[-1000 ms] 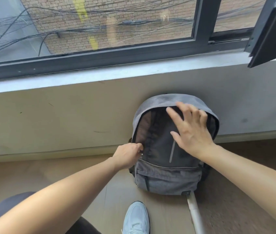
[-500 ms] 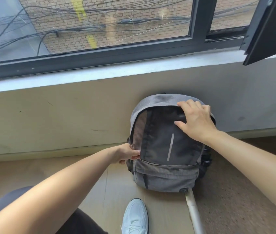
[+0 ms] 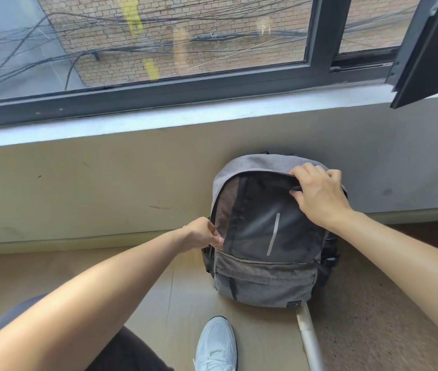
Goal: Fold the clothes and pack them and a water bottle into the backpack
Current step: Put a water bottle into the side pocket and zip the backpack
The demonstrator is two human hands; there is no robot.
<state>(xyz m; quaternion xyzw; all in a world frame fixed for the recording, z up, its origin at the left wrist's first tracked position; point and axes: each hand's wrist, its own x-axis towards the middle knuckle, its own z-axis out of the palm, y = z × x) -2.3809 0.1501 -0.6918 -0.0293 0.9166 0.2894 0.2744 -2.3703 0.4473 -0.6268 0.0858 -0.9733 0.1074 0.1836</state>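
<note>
- A grey fabric backpack [image 3: 252, 231] with a darker front panel and one slim silver reflective stripe stands upright on a pale wooden floor [image 3: 159, 290]. Its back leans against a beige wall [image 3: 78, 188].
- The view looks down from the person's head, with both bare forearms reaching forward to the bag.
- The left hand [image 3: 203, 235] pinches the bag's left side edge about halfway up, where the dark panel meets the grey side. Its fingers are curled tight against the thumb.
- The right hand [image 3: 317, 194] grips the upper right corner of the dark panel, just under the grey top flap. The fingers hook over the edge and the thumb presses on the panel's front.
- A lower grey front pocket [image 3: 263, 282] sits below the dark panel, with a small dark label at its bottom right corner.
- A white sneaker [image 3: 216, 344] points towards the bag from the bottom edge, near it but not touching.
- A white tube [image 3: 310, 338] lies on the floor, running from the bag's lower right corner towards the viewer. To its right is a speckled brown floor surface [image 3: 373, 317].
- Above the wall runs a grey window sill [image 3: 159, 121] under a dark-framed window [image 3: 159, 87]. An open window sash [image 3: 432, 49] angles inward at the top right.
- Through the glass are a brick wall [image 3: 212, 28] and many tangled dark cables [image 3: 52, 44].
</note>
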